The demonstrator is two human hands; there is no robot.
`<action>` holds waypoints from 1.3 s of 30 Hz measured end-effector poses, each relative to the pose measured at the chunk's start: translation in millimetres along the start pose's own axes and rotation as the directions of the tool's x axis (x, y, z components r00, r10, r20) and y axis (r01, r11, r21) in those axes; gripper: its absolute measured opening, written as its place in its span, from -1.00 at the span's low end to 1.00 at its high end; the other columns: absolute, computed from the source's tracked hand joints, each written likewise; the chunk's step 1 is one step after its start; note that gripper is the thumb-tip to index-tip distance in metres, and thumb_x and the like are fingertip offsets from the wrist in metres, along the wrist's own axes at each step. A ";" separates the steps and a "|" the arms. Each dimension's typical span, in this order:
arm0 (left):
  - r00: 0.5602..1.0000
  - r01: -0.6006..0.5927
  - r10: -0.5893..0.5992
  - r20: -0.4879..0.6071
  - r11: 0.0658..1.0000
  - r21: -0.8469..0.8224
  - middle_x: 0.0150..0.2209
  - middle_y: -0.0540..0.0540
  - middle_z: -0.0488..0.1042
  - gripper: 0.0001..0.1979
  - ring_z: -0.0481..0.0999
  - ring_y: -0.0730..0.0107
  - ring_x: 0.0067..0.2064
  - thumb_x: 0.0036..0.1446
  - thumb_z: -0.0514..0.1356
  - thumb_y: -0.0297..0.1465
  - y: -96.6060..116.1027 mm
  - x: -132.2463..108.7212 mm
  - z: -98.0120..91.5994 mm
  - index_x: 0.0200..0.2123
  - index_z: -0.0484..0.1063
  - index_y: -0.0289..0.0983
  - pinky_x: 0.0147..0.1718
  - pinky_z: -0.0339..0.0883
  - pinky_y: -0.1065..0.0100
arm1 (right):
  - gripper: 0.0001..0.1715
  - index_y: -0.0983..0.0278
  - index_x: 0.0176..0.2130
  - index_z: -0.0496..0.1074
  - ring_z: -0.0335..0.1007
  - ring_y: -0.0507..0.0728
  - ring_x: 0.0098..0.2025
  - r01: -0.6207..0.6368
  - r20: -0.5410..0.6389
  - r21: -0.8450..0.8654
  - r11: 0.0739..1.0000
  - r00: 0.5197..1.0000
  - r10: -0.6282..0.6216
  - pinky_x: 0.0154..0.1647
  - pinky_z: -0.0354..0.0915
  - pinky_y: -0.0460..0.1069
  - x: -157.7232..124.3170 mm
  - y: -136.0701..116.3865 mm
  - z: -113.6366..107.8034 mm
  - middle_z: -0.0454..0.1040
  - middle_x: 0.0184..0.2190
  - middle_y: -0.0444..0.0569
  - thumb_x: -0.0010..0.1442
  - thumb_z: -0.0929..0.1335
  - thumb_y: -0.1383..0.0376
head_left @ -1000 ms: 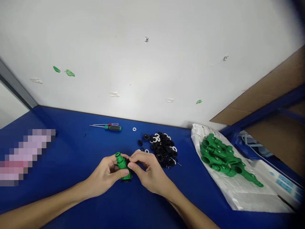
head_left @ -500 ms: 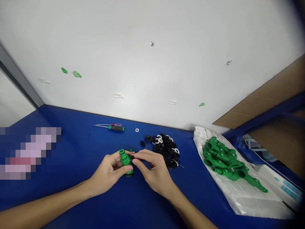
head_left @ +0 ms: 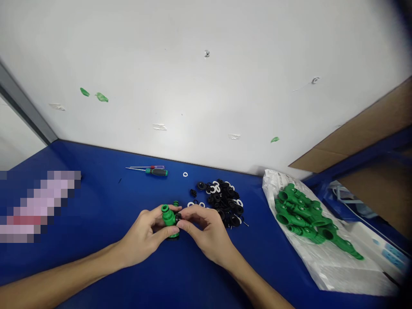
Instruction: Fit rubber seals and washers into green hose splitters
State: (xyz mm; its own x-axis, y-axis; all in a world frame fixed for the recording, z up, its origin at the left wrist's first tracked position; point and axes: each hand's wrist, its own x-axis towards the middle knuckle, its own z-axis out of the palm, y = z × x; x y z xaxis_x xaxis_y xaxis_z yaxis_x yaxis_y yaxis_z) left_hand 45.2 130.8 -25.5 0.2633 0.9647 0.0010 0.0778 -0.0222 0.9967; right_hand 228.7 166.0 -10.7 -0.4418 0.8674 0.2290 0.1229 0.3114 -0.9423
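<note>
A green plastic branching hose connector (head_left: 168, 217) is held over the blue tabletop, with two spouts pointing away and a wider end toward me. My left hand (head_left: 141, 234) is closed around it, the thumb along its near side. On the connector's right side sits a small black knob (head_left: 178, 217). The thumb and fingers of my right hand (head_left: 206, 227) pinch this knob. Fingers cover part of the connector's lower body. Just beyond my right hand lies a heap of black fittings and white rings (head_left: 225, 199).
Two screwdrivers (head_left: 156, 172) lie near the white wall. One white ring (head_left: 185, 174) lies apart from the heap. On the right, several green connectors (head_left: 299, 210) rest on a white plastic bag (head_left: 334, 272). A pixelated patch (head_left: 41, 210) covers something at left.
The connector has turned slightly in my hands, so its second spout shows more. My right fingers have shifted on the black knob. White rings behind my hand now show.
</note>
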 end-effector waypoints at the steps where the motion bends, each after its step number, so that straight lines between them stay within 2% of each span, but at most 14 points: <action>1: 1.000 -0.008 0.008 0.014 1.000 0.002 -0.31 -0.05 0.60 -0.63 0.57 0.27 -0.27 0.17 0.25 -0.33 0.1 -0.2 -0.8 0.06 0.42 -0.24 -0.22 0.47 0.30 | -0.85 0.25 -0.24 0.57 0.50 0.10 -0.36 0.016 0.004 -0.029 0.999 1.000 -0.016 -0.28 0.44 -0.01 0.0 -1.1 -0.3 0.57 -0.40 -0.05 0.17 0.44 0.24; 6: 0.998 -0.013 0.014 0.064 1.000 -0.013 -0.43 -0.01 0.47 -0.69 0.43 0.38 -0.40 0.19 0.23 -0.30 3.1 0.6 -2.9 -0.02 0.46 -0.28 -0.38 0.38 0.34 | -0.78 0.18 -0.10 0.60 0.46 0.09 -0.37 0.177 0.063 -0.180 0.968 0.984 -0.168 -0.29 0.40 0.00 0.0 -9.3 -4.3 0.59 -0.34 -0.03 0.25 0.39 0.28; 9: 0.996 0.008 -0.005 0.085 1.000 -0.028 -0.48 0.02 0.40 -0.68 0.35 0.43 -0.45 0.19 0.22 -0.27 5.7 2.7 -2.1 -0.02 0.45 -0.30 -0.43 0.32 0.36 | -0.75 0.17 -0.08 0.59 0.45 0.09 -0.37 0.204 0.071 -0.227 0.952 0.979 -0.193 -0.30 0.38 0.00 -0.7 -12.2 -6.0 0.58 -0.33 -0.01 0.27 0.37 0.30; 12: 0.999 0.026 -0.023 0.048 0.998 -0.059 -0.40 -0.02 0.46 -0.66 0.42 0.39 -0.38 0.19 0.22 -0.27 7.5 4.7 -2.0 0.00 0.43 -0.29 -0.36 0.36 0.34 | -0.77 0.18 -0.11 0.60 0.43 0.09 -0.37 0.142 0.055 -0.208 0.968 0.990 -0.133 -0.32 0.37 -0.02 -0.1 -15.3 -8.6 0.55 -0.39 -0.04 0.25 0.37 0.32; 16: 0.998 0.053 -0.054 -0.027 0.998 -0.039 -0.33 -0.08 0.55 -0.65 0.52 0.31 -0.31 0.17 0.24 -0.27 7.9 5.2 -4.0 -0.01 0.43 -0.30 -0.28 0.44 0.29 | -0.79 0.23 -0.15 0.61 0.38 0.06 -0.43 0.025 0.005 -0.066 0.997 1.000 -0.025 -0.40 0.34 -0.04 3.1 -18.9 -14.3 0.48 -0.45 -0.06 0.21 0.40 0.26; 22: 0.998 -0.069 0.069 -0.013 0.997 -0.044 -0.28 -0.08 0.63 -0.65 0.62 0.27 -0.24 0.18 0.24 -0.33 3.0 0.3 -1.1 0.03 0.40 -0.27 -0.20 0.50 0.28 | -0.69 0.28 -0.14 0.60 0.31 0.02 -0.52 -0.129 0.087 0.141 0.982 0.989 0.118 -0.43 0.34 -0.04 2.6 -13.1 -8.0 0.41 -0.57 -0.14 0.19 0.41 0.14; 26: 0.996 -0.081 0.080 -0.034 0.996 -0.033 -0.31 -0.07 0.65 -0.63 0.64 0.26 -0.27 0.16 0.26 -0.35 0.8 -0.2 1.5 0.04 0.40 -0.29 -0.21 0.53 0.29 | -0.67 0.26 -0.10 0.55 0.34 0.01 -0.50 -0.152 0.050 0.185 0.971 0.988 0.145 -0.42 0.38 -0.06 -0.5 -7.8 0.1 0.44 -0.53 -0.14 0.15 0.44 0.16; 30: 0.996 -0.079 0.077 -0.040 0.995 -0.059 -0.30 -0.08 0.67 -0.60 0.65 0.25 -0.27 0.14 0.27 -0.36 0.6 0.9 1.7 0.05 0.40 -0.30 -0.22 0.55 0.29 | -0.73 0.28 -0.18 0.58 0.38 0.02 -0.51 -0.110 0.009 0.205 0.972 0.994 0.111 -0.45 0.39 -0.07 -2.2 -4.3 1.3 0.49 -0.51 -0.10 0.14 0.45 0.17; 33: 0.995 -0.087 0.084 -0.053 0.995 -0.057 -0.33 -0.07 0.67 -0.59 0.65 0.25 -0.28 0.13 0.27 -0.36 0.2 1.7 1.1 0.05 0.41 -0.32 -0.23 0.54 0.30 | -0.73 0.27 -0.18 0.61 0.41 0.04 -0.47 -0.065 0.076 0.129 0.990 0.996 0.055 -0.42 0.41 -0.06 -2.3 -5.1 -2.4 0.53 -0.48 -0.07 0.15 0.46 0.17; 36: 0.995 -0.078 0.075 -0.064 0.996 -0.031 -0.34 -0.06 0.66 -0.57 0.64 0.27 -0.29 0.11 0.29 -0.36 -0.7 1.3 0.7 0.05 0.41 -0.33 -0.26 0.53 0.32 | -0.76 0.24 -0.13 0.60 0.48 0.08 -0.38 0.094 0.103 -0.040 0.995 0.991 -0.089 -0.31 0.44 -0.03 -1.4 -6.5 -7.1 0.58 -0.39 -0.04 0.18 0.45 0.25; 39: 0.998 -0.049 0.048 -0.044 0.998 -0.025 -0.35 -0.03 0.66 -0.55 0.63 0.30 -0.33 0.09 0.30 -0.35 -1.5 -0.5 0.9 0.06 0.41 -0.31 -0.30 0.52 0.35 | -0.76 0.25 -0.08 0.58 0.53 0.10 -0.33 0.325 0.093 -0.229 0.918 0.946 -0.311 -0.29 0.45 -0.03 -0.3 -5.0 -10.9 0.60 -0.30 0.03 0.24 0.40 0.34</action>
State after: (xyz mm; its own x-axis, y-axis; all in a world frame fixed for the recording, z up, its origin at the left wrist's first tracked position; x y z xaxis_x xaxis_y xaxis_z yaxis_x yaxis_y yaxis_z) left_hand 45.8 130.1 -27.1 0.2244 0.9731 0.0526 0.0407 -0.0633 0.9972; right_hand 237.8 168.4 -3.4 -0.5387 0.6872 0.4874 0.1730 0.6564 -0.7343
